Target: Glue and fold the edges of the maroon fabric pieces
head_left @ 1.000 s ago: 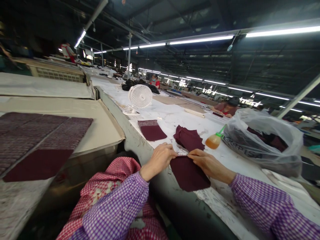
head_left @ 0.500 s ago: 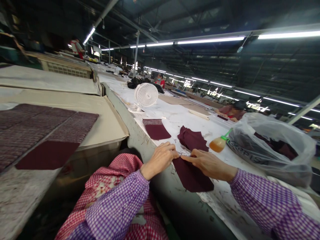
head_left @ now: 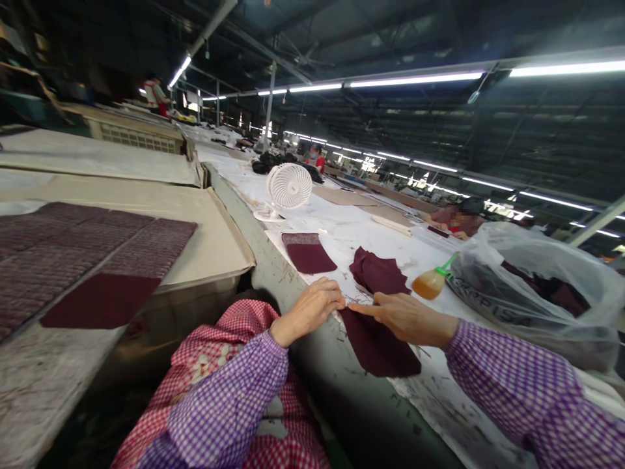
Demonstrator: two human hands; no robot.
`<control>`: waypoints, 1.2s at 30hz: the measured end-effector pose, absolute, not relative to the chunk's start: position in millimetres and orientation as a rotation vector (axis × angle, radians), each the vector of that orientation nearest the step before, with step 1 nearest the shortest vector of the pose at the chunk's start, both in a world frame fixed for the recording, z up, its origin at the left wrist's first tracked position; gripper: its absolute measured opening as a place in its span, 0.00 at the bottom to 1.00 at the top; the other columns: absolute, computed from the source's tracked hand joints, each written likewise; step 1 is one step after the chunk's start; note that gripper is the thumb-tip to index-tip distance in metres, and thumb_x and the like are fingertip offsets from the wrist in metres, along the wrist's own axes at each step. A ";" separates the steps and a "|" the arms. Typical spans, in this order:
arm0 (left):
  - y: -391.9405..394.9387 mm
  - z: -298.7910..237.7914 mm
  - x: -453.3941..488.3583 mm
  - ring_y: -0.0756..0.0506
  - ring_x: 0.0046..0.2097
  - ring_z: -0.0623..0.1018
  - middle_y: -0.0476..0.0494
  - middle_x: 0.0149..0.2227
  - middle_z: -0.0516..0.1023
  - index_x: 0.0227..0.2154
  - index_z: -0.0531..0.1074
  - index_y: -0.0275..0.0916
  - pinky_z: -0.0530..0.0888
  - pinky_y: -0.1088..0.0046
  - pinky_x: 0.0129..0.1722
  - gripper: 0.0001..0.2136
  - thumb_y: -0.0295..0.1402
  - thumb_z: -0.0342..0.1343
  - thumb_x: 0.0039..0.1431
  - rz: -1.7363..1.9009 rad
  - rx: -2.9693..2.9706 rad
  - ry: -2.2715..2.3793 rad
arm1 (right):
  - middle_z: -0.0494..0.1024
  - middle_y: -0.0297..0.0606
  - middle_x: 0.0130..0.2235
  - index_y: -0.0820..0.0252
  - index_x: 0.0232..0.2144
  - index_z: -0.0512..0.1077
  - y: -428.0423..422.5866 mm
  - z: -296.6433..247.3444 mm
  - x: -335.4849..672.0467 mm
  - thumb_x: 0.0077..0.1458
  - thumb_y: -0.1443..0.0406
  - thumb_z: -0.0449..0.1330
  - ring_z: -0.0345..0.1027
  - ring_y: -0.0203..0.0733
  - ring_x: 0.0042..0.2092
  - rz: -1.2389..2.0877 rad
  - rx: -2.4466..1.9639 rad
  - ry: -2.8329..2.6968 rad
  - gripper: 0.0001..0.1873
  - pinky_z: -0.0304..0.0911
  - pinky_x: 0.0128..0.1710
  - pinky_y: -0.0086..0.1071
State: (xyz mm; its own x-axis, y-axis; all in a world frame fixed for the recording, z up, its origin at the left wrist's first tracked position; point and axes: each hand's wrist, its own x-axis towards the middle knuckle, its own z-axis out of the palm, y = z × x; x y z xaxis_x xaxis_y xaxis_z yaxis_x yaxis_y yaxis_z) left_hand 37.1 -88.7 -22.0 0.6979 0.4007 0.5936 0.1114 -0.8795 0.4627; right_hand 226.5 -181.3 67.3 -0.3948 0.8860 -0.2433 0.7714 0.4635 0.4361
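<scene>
A dark maroon fabric piece lies at the table's near edge, its lower end hanging slightly over the side. My left hand is closed in a pinch at its upper left corner. From the right, my right hand bears on the same piece, index finger stretched toward the left fingertips and the other fingers curled on the cloth. The fingertips almost meet, and what lies between them is too small to make out. Just beyond sits a loose pile of maroon fabric pieces. A maroon piece with a grey speckled band lies farther left.
Beyond the pile are a bottle of amber liquid with a green nozzle and a clear plastic bag holding dark cloth. A white fan stands farther back. Rows of speckled maroon pieces cover a left-hand surface. Co-workers are in the distance.
The view has shifted slightly. Both hands stay at the upper corner of the maroon piece, with the right index fingertip a little nearer the left fingers.
</scene>
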 end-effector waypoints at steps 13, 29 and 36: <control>-54.1 -22.1 32.9 0.42 0.48 0.67 0.42 0.43 0.72 0.42 0.70 0.37 0.65 0.64 0.48 0.11 0.33 0.53 0.58 1.165 2.587 0.921 | 0.70 0.41 0.43 0.45 0.60 0.54 -180.5 49.6 227.4 0.59 0.65 0.49 0.67 0.41 0.36 0.302 1.703 2.359 0.27 0.59 0.33 0.33; -35.4 -4.1 57.1 0.40 0.45 0.70 0.37 0.39 0.73 0.34 0.71 0.33 0.68 0.64 0.42 0.10 0.20 0.47 0.51 0.796 2.836 1.186 | 0.76 0.43 0.36 0.61 0.39 0.73 -100.1 67.7 353.3 0.50 0.63 0.56 0.69 0.48 0.39 -0.022 2.466 2.335 0.14 0.64 0.41 0.41; -18.4 -7.9 49.1 0.42 0.42 0.73 0.37 0.39 0.73 0.39 0.68 0.32 0.69 0.67 0.43 0.10 0.27 0.43 0.59 0.791 2.644 1.325 | 0.74 0.41 0.46 0.58 0.44 0.72 -86.8 54.2 312.4 0.52 0.70 0.52 0.67 0.44 0.48 0.142 2.262 2.509 0.17 0.59 0.52 0.38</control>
State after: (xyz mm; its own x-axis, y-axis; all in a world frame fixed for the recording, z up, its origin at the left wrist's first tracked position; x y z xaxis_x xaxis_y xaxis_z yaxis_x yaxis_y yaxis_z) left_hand 49.1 -18.4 -7.9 0.4927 0.7670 0.4111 0.7255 -0.6229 0.2928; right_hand 312.4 -86.8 54.2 -0.0890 0.9688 0.2314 0.9887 0.1141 -0.0973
